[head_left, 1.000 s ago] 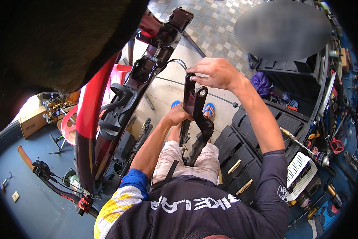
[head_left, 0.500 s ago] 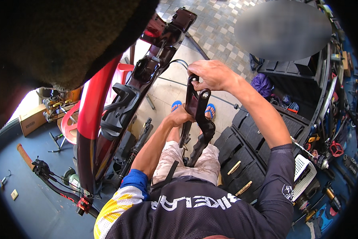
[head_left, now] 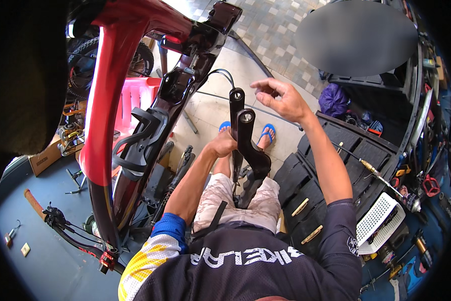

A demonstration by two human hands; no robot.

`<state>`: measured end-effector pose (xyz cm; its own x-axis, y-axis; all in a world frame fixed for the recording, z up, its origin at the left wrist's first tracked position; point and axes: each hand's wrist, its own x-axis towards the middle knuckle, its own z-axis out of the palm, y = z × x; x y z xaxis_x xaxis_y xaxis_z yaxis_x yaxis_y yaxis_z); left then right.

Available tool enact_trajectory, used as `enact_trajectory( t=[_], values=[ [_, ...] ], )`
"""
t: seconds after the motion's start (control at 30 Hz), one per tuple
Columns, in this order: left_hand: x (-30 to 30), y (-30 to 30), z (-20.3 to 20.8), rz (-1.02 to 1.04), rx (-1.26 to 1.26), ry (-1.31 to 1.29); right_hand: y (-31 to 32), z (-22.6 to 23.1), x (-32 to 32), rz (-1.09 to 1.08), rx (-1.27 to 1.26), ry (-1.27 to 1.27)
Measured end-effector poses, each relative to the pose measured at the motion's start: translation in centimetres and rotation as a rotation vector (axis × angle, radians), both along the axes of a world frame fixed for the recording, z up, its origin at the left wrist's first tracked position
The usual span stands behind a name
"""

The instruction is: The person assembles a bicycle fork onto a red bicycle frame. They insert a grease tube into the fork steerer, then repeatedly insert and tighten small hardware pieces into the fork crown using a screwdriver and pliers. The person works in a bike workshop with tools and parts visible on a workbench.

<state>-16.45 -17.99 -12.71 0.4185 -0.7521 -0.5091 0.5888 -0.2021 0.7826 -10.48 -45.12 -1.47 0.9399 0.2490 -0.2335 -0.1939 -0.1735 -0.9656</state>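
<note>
A dark, glossy bicycle swingarm (head_left: 246,143) stands in front of my shorts. Its two arms point up and away, and each has a round hole at its tip. My left hand (head_left: 223,144) is wrapped around the left arm of the swingarm. Up and to the right of the tips, my right hand (head_left: 281,100) hangs in the air, fingers loosely bent and apart, touching nothing. Left of the swingarm is a red and dark bicycle frame (head_left: 107,95) with a black bottle cage (head_left: 141,143). A thin black cable (head_left: 220,71) loops from the frame toward the swingarm.
Black drawers (head_left: 320,175) stand to the right, with a white perforated basket (head_left: 378,226) and many tools beyond. A purple bag (head_left: 332,100) lies farther back. A handlebar (head_left: 65,231) sits low on the left, and a pink chair (head_left: 135,105) is behind the frame.
My right hand has let go of the swingarm's tip and moved right. The left hand keeps its grip. The view has shifted, showing more of the bicycle frame and a wheel.
</note>
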Motion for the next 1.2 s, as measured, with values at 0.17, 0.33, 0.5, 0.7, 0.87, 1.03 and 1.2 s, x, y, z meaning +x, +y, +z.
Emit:
enact_trajectory(
  t=[0.17, 0.33, 0.5, 0.7, 0.87, 1.03, 1.2],
  values=[
    [0.4, -0.4, 1.0, 0.029, -0.152, 0.028, 0.8, -1.1, -1.9, -0.010, 0.053, 0.048],
    [0.2, -0.5, 0.7, 0.025, -0.166, 0.023, 1.6, -0.9, -2.3, -0.017, 0.079, 0.012],
    [0.4, -0.8, 1.2, -0.013, -0.126, -0.069, 1.9, -0.3, -2.5, -0.058, 0.067, -0.035],
    [0.5, -0.8, 1.5, -0.002, -0.161, -0.058, 2.7, 1.8, -4.0, -0.072, -0.286, -0.358],
    [0.4, -1.3, 3.1, 0.118, -0.164, 0.085, 3.8, 1.5, -4.7, -0.020, -0.771, -0.675],
    [0.6, -1.5, 3.5, 0.167, -0.104, 0.130, 4.3, 1.1, -4.6, -0.044, -0.914, -0.723],
    [1.2, -1.6, 5.7, 0.079, 0.041, 0.043, 4.0, 0.8, -4.0, -0.008, -0.824, -0.670]
  ],
)
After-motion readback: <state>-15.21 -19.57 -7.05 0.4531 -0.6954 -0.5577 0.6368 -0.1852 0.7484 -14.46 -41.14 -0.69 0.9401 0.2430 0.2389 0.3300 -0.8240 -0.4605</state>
